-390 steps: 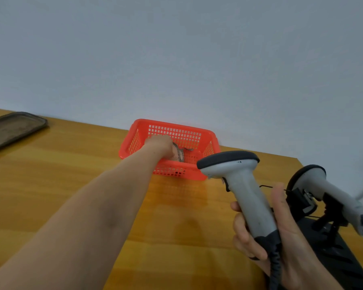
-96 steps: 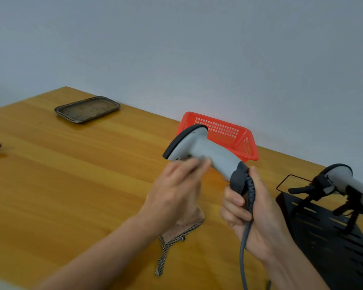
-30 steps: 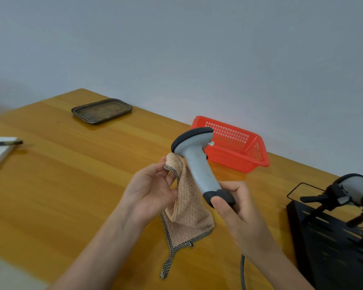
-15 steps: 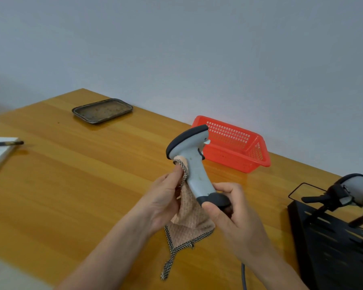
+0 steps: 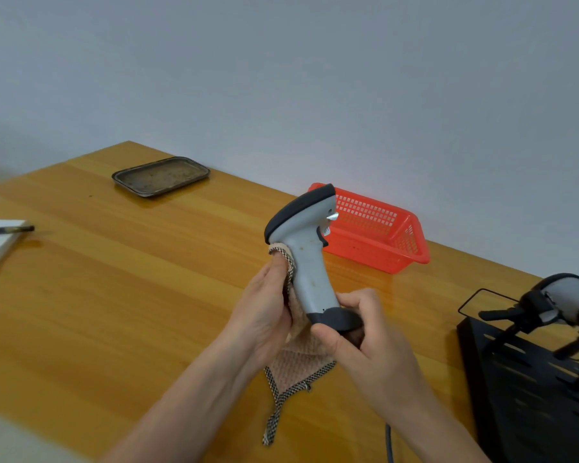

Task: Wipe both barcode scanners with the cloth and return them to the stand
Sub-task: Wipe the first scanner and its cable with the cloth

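Observation:
I hold a grey barcode scanner (image 5: 306, 248) upright above the wooden table (image 5: 114, 295), its dark head at the top. My right hand (image 5: 365, 349) grips the dark base of its handle. My left hand (image 5: 264, 309) presses a tan cloth (image 5: 298, 365) with a checkered border against the left side of the handle; the cloth hangs down below both hands. A second grey scanner (image 5: 569, 295) rests on the black stand (image 5: 532, 389) at the right edge.
A red plastic basket (image 5: 375, 232) stands behind the held scanner near the wall. A dark metal tray (image 5: 161, 176) lies at the far left of the table. A white notebook with a pen (image 5: 0, 235) sits at the left edge. The scanner's cable (image 5: 389, 444) hangs below my right wrist.
My left hand has slid the cloth up and against the scanner's handle, just under the head. The scanner has turned a little, its head now tilted to the right.

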